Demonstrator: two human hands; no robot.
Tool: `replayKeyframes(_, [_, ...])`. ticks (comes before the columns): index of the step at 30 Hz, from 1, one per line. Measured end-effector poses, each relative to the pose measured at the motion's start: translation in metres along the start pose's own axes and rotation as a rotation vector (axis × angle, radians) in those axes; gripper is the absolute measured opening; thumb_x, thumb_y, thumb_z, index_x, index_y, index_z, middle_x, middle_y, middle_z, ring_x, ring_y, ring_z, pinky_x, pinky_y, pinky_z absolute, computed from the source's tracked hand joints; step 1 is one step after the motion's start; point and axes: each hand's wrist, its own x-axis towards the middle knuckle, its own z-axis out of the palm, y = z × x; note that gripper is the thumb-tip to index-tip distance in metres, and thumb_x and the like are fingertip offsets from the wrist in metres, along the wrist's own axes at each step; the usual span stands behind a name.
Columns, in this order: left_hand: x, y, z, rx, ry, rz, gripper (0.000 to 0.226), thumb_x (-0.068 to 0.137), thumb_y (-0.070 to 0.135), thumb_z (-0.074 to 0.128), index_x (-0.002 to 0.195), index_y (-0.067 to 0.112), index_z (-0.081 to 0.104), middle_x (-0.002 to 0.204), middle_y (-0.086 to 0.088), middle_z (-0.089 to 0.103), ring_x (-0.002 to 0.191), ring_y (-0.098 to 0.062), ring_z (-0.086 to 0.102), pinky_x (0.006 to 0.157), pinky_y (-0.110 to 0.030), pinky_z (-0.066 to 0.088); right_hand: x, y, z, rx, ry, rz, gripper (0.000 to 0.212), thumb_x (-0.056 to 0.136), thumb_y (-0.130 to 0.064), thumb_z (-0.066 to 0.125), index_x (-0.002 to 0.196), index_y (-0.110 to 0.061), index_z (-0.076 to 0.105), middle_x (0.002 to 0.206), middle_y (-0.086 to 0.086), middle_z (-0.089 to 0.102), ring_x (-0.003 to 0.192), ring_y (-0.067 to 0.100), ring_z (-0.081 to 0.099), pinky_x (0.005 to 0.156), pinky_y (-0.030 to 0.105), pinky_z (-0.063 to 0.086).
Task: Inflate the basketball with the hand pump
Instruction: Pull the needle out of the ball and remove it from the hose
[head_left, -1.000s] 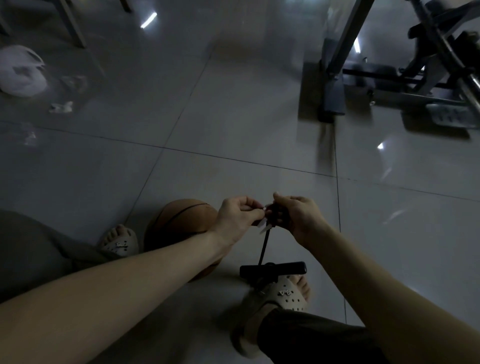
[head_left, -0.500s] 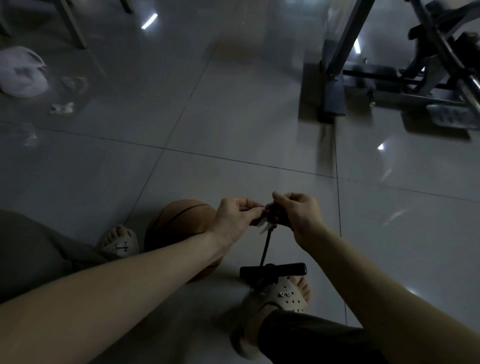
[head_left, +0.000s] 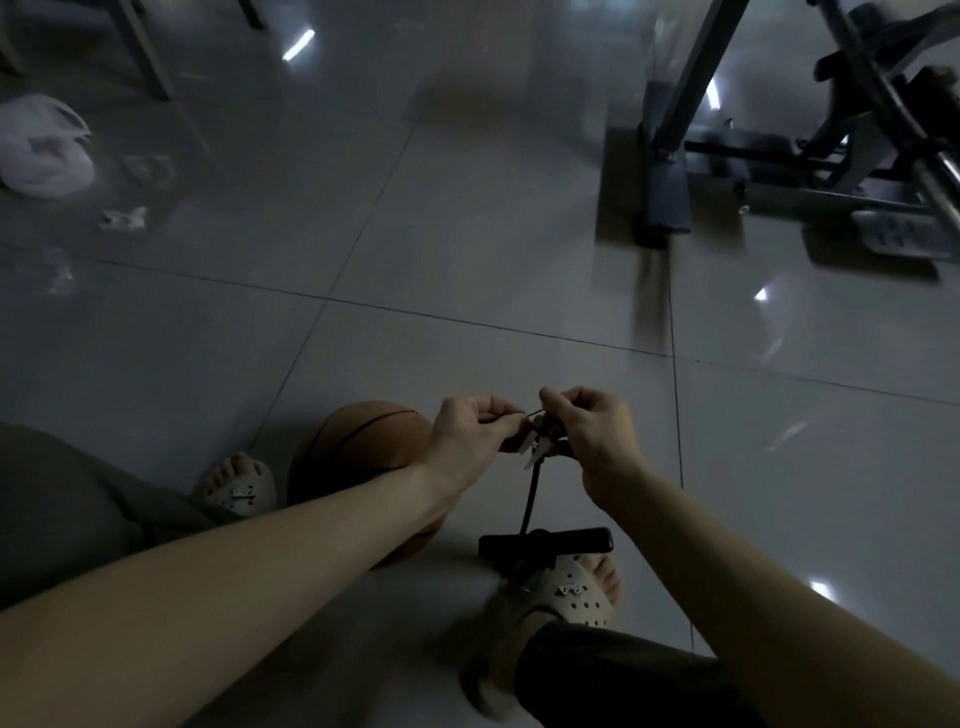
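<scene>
Orange basketball (head_left: 358, 452) lies at eight o'clock from the pump hose (head_left: 530, 493); left hand (head_left: 467, 441) and right hand (head_left: 597, 441) both pinch its top end.

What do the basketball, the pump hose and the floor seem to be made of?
Basketball: orange-brown, matte, dark seams, probably rubber or composite leather; dim light hides the grain.
Pump hose: thin, black, bending, likely rubber or soft plastic.
Floor: large glossy tiles, grout lines, sharp reflections, likely glazed ceramic or porcelain.
</scene>
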Motion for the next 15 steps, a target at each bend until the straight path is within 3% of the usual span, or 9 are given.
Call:
replayKeyframes(2, [0.0,0.0,-0.002,0.04,0.013,0.011,0.006,0.094,0.002,0.066,0.092,0.004,0.071,0.089,-0.015,0.076,0.082,-0.023,0.075,0.073,-0.026,0.06,-0.002,-0.001,0.002,-0.028,0.003,-0.015,0.024,0.095,-0.018,0.066,0.086,0.003,0.063,0.076,0.02,0.066,0.065,0.03,0.062,0.051,0.032,0.057])
replayKeyframes(4, [0.001,-0.001,-0.004,0.082,0.013,0.025,0.008,0.095,0.003,0.066,0.09,0.008,0.071,0.088,-0.013,0.076,0.082,-0.021,0.075,0.075,-0.027,0.06,-0.003,0.0,0.004,-0.06,0.011,-0.02,0.025,0.095,-0.019,0.067,0.087,0.005,0.064,0.08,0.023,0.068,0.063,0.027,0.063,0.049,0.026,0.053])
replayKeyframes(9, [-0.003,0.001,-0.006,0.215,-0.045,0.114,0.011,0.095,0.006,0.066,0.088,0.012,0.07,0.08,-0.003,0.076,0.077,-0.013,0.074,0.073,-0.022,0.059,-0.002,0.002,0.006,-0.149,-0.01,0.034,0.026,0.094,-0.023,0.068,0.087,0.002,0.067,0.078,0.019,0.07,0.062,0.026,0.065,0.061,0.039,0.06])
replayKeyframes(15, [0.006,0.003,-0.008,0.277,0.01,0.11,0.012,0.094,0.009,0.068,0.084,0.015,0.071,0.075,0.0,0.075,0.075,-0.016,0.074,0.077,-0.033,0.062,-0.001,-0.008,-0.001,-0.104,-0.107,0.115,0.025,0.097,-0.019,0.063,0.098,0.006,0.067,0.092,0.024,0.072,0.072,0.03,0.068,0.056,0.031,0.058])
